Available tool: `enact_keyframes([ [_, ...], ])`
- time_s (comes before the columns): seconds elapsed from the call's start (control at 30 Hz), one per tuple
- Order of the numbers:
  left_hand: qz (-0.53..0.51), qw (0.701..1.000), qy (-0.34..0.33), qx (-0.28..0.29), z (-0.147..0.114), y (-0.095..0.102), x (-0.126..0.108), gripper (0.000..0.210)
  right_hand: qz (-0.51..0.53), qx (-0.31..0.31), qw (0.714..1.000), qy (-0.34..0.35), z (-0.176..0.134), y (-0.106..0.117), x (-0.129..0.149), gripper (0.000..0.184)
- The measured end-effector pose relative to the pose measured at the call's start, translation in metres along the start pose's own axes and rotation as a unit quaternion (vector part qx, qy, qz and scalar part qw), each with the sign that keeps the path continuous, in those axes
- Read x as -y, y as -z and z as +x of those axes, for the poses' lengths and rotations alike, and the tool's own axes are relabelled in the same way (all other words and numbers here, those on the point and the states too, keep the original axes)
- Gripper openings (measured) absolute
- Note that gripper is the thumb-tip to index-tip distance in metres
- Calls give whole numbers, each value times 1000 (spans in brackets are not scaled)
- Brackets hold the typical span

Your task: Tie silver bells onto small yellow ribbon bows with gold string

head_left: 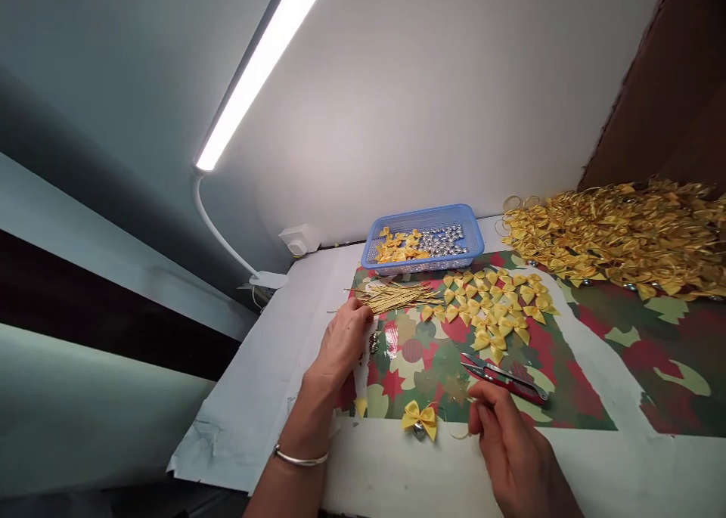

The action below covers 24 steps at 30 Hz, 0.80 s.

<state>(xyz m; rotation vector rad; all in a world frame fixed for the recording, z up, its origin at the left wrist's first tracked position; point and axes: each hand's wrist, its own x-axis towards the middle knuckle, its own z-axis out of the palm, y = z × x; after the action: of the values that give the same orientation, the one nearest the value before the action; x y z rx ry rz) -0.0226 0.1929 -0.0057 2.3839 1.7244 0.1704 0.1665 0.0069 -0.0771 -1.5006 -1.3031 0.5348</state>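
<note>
My left hand (342, 340) is at the left end of a bundle of thin gold cords (400, 297), its fingers closed on a cord end; the exact grip is partly hidden. Closer to me, a yellow ribbon bow (420, 414) with a silver bell (418, 430) lies near the front of the table. From this bow a thin gold cord (451, 429) curves over to my right hand (504, 435), which pinches it between thumb and fingers. Just beyond that hand rest red-handled thread snips (504, 378). Several loose yellow bows (488, 306) are spread out past the snips.
A blue basket (371, 255) at the back holds yellow bows and silver bells. A large heap of gold-corded bows (618, 234) lies at the right, beside a cardboard sheet (658, 94). A lit lamp (255, 72) leans over the left side. Patterned sheeting (414, 370) covers part of the table.
</note>
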Motion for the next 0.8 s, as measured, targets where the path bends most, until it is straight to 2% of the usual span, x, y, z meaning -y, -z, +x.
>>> enact_keyframes([
  [0.07,-22,1000,-5,-15,1,-2,2,26,5,-4,1000,-2,-1,-1,-1,24],
  [0.17,-78,995,-14,-58,-4,1,-3,11,46,-12,999,-15,-2,0,-1,27],
  [0.23,-130,987,-16,-95,-17,9,-13,16,110,-8,993,-51,-1,4,1,30],
  [0.3,-192,974,-22,-115,-38,18,-27,15,209,24,969,-126,4,8,7,35],
  [0.37,-264,957,-38,-111,-63,26,-43,15,323,88,916,-219,10,11,17,40],
  [0.43,-429,898,-54,-84,-89,32,-56,8,403,175,855,-274,17,11,28,45],
  [0.5,-494,865,-75,-29,-111,35,-65,10,462,239,804,-287,22,7,38,47],
  [0.53,-507,858,-88,8,-120,35,-67,11,488,245,786,-290,25,4,41,47],
  [0.57,-510,854,-100,37,-127,33,-68,12,511,233,773,-295,26,2,44,45],
  [0.63,-540,834,-97,58,-137,29,-68,12,539,180,760,-314,28,-1,47,38],
  [0.73,-639,763,-56,88,-143,18,-66,8,554,136,747,-343,27,-2,48,31],
  [0.8,-698,711,8,91,-143,9,-64,6,569,122,730,-358,22,-3,48,32],
])
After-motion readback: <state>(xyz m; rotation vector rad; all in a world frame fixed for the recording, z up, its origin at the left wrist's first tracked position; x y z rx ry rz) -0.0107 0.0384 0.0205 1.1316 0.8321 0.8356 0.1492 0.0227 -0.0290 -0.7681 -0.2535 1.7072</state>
